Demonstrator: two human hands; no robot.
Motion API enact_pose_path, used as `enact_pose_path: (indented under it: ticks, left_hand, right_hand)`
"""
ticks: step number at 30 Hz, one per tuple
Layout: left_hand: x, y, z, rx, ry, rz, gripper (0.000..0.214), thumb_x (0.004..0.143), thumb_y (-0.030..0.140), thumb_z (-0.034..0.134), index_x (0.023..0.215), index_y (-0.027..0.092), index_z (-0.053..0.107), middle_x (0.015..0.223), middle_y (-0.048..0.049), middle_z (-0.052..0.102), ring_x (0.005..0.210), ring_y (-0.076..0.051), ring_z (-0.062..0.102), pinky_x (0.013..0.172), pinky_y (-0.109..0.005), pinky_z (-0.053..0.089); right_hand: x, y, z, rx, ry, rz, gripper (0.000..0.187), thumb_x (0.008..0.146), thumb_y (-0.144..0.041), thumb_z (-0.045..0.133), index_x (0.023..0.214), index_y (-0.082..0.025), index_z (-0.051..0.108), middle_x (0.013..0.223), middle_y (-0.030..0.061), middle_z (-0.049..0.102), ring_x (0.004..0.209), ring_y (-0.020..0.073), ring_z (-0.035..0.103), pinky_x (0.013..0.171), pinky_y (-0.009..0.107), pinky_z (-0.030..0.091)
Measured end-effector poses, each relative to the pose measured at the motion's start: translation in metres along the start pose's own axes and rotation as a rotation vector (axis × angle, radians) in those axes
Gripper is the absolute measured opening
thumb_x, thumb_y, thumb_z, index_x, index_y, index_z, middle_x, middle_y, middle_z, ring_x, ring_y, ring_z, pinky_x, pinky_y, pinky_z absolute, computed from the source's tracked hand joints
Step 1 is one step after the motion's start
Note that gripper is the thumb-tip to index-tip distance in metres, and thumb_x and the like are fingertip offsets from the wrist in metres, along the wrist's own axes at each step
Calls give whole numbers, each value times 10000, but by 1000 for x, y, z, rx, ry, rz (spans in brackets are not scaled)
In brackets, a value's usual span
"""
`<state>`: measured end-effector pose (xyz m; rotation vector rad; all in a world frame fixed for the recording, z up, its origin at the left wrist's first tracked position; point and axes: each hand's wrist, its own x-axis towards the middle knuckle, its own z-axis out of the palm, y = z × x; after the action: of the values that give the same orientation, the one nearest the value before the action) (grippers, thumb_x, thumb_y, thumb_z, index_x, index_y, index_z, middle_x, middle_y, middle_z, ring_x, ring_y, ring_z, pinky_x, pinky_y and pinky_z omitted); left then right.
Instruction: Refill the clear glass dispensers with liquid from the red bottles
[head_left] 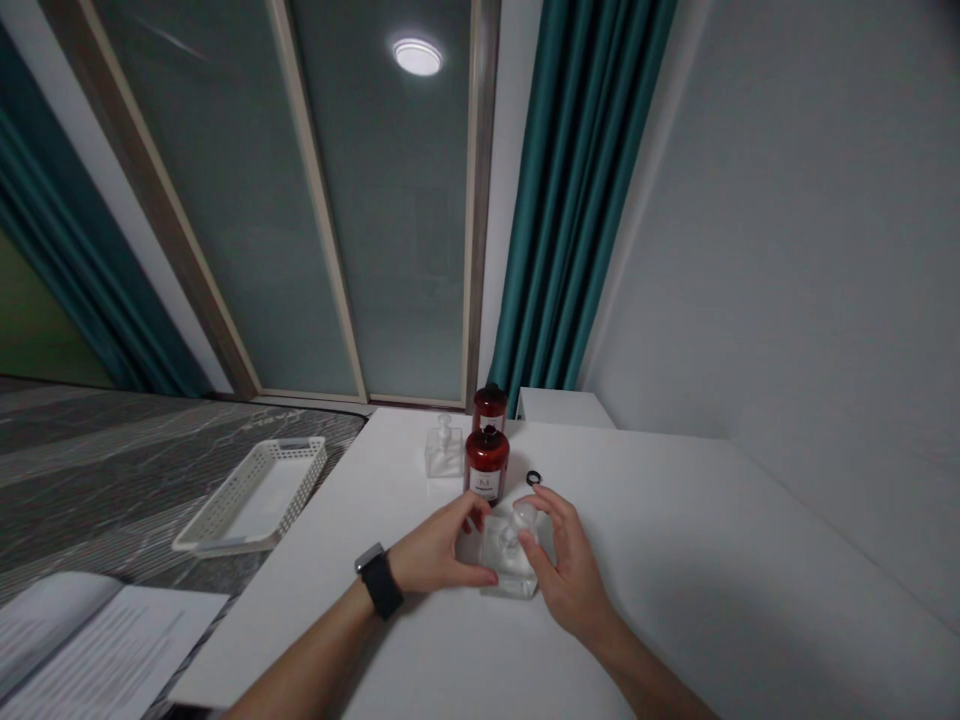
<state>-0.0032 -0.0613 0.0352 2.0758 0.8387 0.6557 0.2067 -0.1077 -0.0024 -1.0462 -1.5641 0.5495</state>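
Observation:
On the white table, a clear square bottle (506,565) with liquid inside stands between my hands. My left hand (446,550), with a black watch on its wrist, grips the bottle's left side between thumb and fingers. The fingers and thumb of my right hand (566,560) close round the clear round stopper (525,516) at the bottle's top. Whether the stopper is fully seated cannot be made out. Just behind the bottle is a dark red bottle (487,462) with a white label. A small black ring (533,478) lies beyond my right fingertips.
Another dark red bottle (490,400) stands farther back. To its left is a second clear square bottle (444,450) with a stopper. Left of the table (675,560) are a white perforated basket (199,528) and an open book (112,650). A wall borders the right side.

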Motion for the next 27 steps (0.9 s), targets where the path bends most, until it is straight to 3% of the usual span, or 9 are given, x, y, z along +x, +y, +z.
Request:
enact_pose_path:
  ticks: [10, 16, 21, 27]
  left_hand:
    - [1, 1, 0, -15, -2, 2, 563, 644, 308, 842, 1077, 179, 506, 1033, -50, 578, 921, -226, 539, 835, -355, 457]
    - [0, -1, 0, -2, 3, -11, 562, 640, 327, 845, 1068, 181, 511, 1034, -48, 587, 917, -227, 546, 832, -354, 463]
    - [0, -3, 1, 2, -1, -13, 566, 645, 323, 842, 1078, 178, 509, 1055, -56, 585, 928, -230, 549, 842, -358, 462]
    - [-1, -4, 0, -1, -5, -8, 581, 647, 341, 846, 1092, 186, 506, 1062, -53, 585, 934, -231, 552, 841, -355, 461]
  right_hand:
    - [0, -3, -3, -30, 22, -138, 439, 955, -231, 547, 1377, -272, 433, 1207, 103, 633, 1150, 234, 613, 1024, 434, 476]
    - [4, 2, -7, -14, 127, -149, 386, 952, -228, 549, 1331, -253, 483, 1201, 111, 609, 1133, 248, 608, 996, 435, 482]
    - [12, -2, -12, -5, 114, -216, 280, 943, -193, 555, 1217, -254, 559, 1121, 96, 617, 1081, 241, 599, 945, 427, 499]
    - [14, -1, -15, 6, 177, -228, 287, 937, -181, 562, 1213, -262, 552, 1125, 91, 604, 1080, 238, 585, 945, 437, 484]
